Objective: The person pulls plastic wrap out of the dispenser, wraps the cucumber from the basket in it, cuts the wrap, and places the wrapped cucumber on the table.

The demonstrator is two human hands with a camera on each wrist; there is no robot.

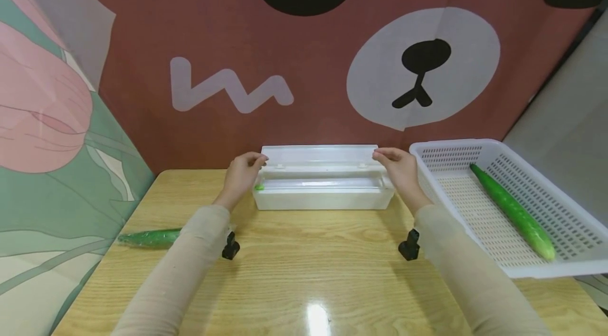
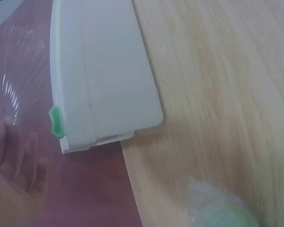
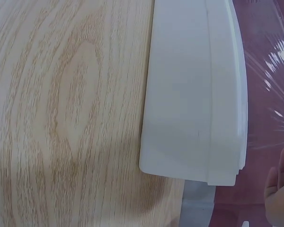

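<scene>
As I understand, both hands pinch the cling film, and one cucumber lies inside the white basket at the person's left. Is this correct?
Not quite: the head view shows the white basket, with one cucumber inside, at the person's right. The left hand and right hand do pinch the cling film.

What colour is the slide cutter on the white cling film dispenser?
Green; the slide cutter shows best in the left wrist view.

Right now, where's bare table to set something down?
Free: the table between the sleeves, in front of the white box; also back left, behind the wrapped cucumber. Crowded: at the box, where left grip and right grip hold film; right side, taken by the basket.
</scene>
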